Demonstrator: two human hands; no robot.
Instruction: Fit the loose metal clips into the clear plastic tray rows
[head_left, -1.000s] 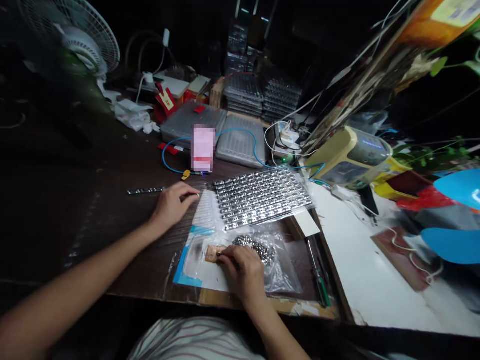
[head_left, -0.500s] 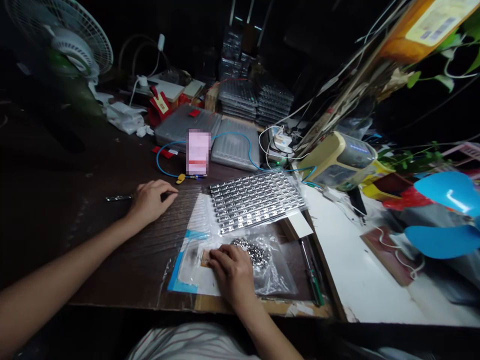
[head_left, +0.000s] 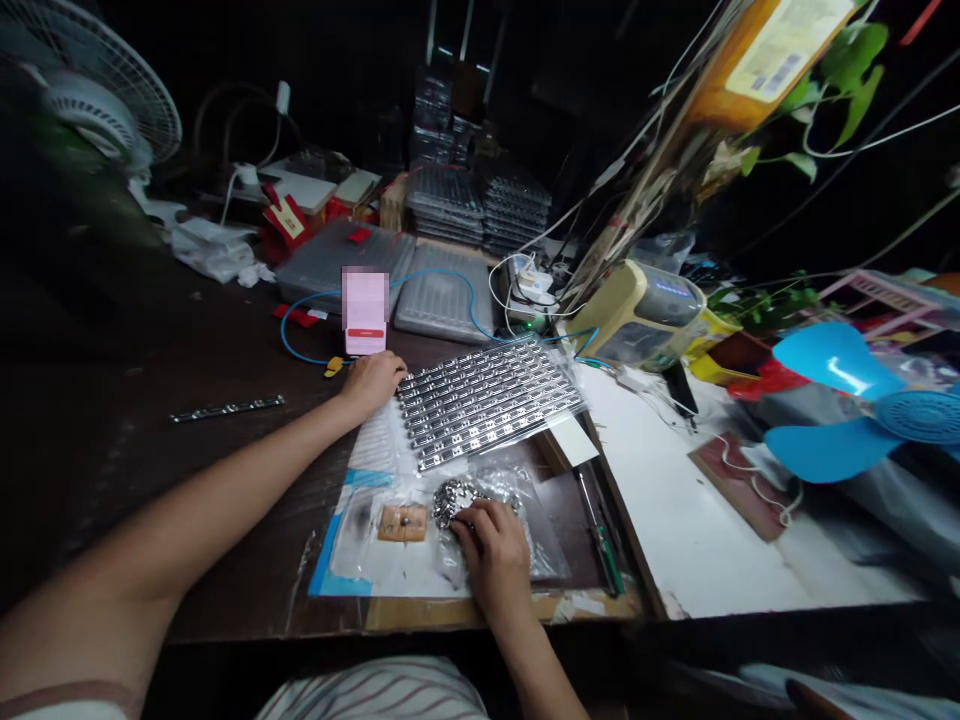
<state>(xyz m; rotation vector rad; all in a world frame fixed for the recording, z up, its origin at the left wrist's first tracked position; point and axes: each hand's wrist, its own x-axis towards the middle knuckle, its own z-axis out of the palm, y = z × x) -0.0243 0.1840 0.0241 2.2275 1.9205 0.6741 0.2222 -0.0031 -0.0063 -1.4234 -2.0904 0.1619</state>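
Observation:
My left hand (head_left: 373,384) is at the upper left corner of a clear plastic tray holding rows of shiny metal strips (head_left: 487,405). Its fingers are closed at the end of the top row; what is between them is hidden. Bent over the plastic bag (head_left: 547,540), my right hand (head_left: 499,555) has its fingertips pinched at the edge of a pile of small shiny metal parts (head_left: 452,497). Any part in that pinch is too small to name. Left of the pile lies a small orange-brown block (head_left: 403,523). One separate metal strip (head_left: 227,409) rests on the dark table.
A pink-screened device (head_left: 365,315) stands behind my left hand, with a blue cable (head_left: 300,352) around it. A green-handled screwdriver (head_left: 606,560) lies at right. Stacked plastic trays (head_left: 446,205) are at the back; a blue-bladed fan (head_left: 840,360) is far right.
My left hand has moved right from the separate strip to the tray's corner. My right hand has shifted from the orange-brown block to the pile of metal parts. The view has turned slightly.

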